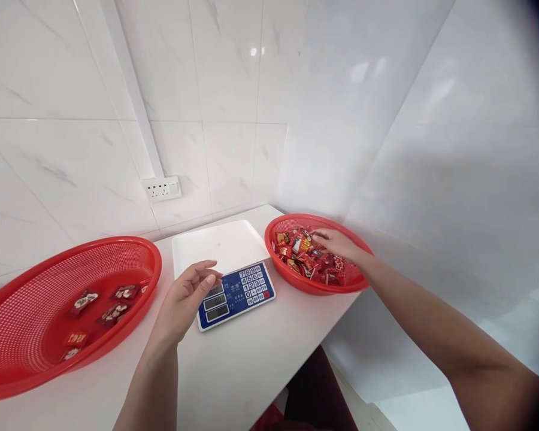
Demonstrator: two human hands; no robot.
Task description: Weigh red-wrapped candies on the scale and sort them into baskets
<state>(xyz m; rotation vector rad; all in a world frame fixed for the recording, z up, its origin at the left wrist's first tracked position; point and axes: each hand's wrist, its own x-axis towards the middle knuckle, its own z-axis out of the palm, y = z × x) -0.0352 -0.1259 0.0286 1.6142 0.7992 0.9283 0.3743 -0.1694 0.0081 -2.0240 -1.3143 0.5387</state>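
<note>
My right hand point(335, 242) reaches into the right red basket point(296, 284), its fingertips at the pile of red candy packets point(305, 254); whether it grips one is hidden. My left hand point(191, 296) hovers by the left edge of the scale's blue keypad panel point(240, 296), fingers apart and holding nothing. Behind that panel lies the scale's bare white weighing plate point(215, 245). At the left, a larger red basket point(22, 287) holds several wrapped packets point(84, 301) on its bottom.
Both baskets and the scale stand on a white table point(247, 359) against tiled walls. A socket point(162, 188) is on the back wall. The right wall rises close beside the right basket. Dark clothing shows below the table's front edge.
</note>
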